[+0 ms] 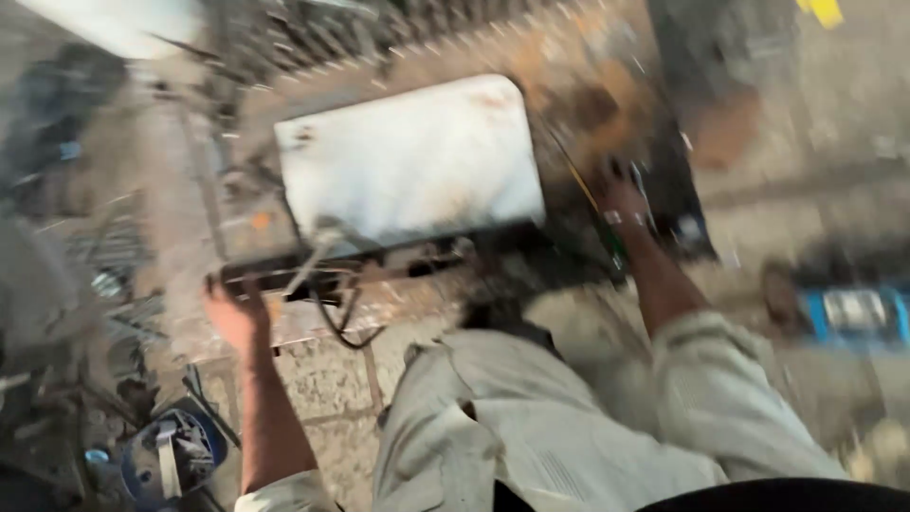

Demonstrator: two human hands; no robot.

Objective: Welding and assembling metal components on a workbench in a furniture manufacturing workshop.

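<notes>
white sheet metal, stained with rust, is filling the upper middle of the frame: a rounded panel (412, 161) is lying on a dark frame (284, 270). the frame's lower left end is being gripped by the left hand (232, 308), fingers curled over its edge, seemingly so that the load is being steadied. at the right of centre, the right hand (624, 204) is being pressed against the panel's far side beside a yellow-green cable (597, 213); whether its fingers are closed cannot be told through the blur. a blue tool (171, 455) is lying on the paved floor (332, 379) at lower left, another blue object (853, 313) at right.
</notes>
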